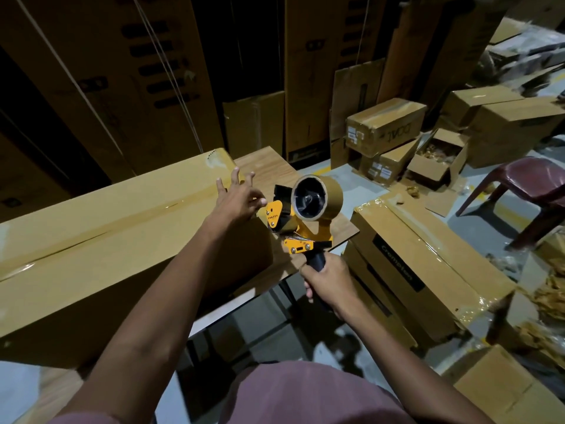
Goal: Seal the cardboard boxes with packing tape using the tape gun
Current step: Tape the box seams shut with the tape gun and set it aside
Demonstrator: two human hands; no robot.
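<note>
Holding the tape gun [301, 217] beside the long box [107, 240], right hand [328, 278] wrapped round its handle.
My left hand [237, 198], fingers spread, hovers near the gun's blade end; risk of a nick or loose tape sticking.

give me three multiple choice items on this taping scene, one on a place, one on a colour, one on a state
1. Where does the long cardboard box lie?
A. on the wooden table
B. on the dark red plastic chair
C. on the floor

2. What colour is the tape gun frame?
A. blue
B. yellow-orange
C. white

3. What is the right hand doing?
A. resting flat on the table
B. hanging free
C. gripping the tape gun's black handle

Answers:
1 A, since the box sits on the wooden table, whose top shows beyond it.
2 B, the metal frame under the brown tape roll is yellow-orange.
3 C, its fingers curl round the handle, while the left hand is spread open at the box's end.
</note>
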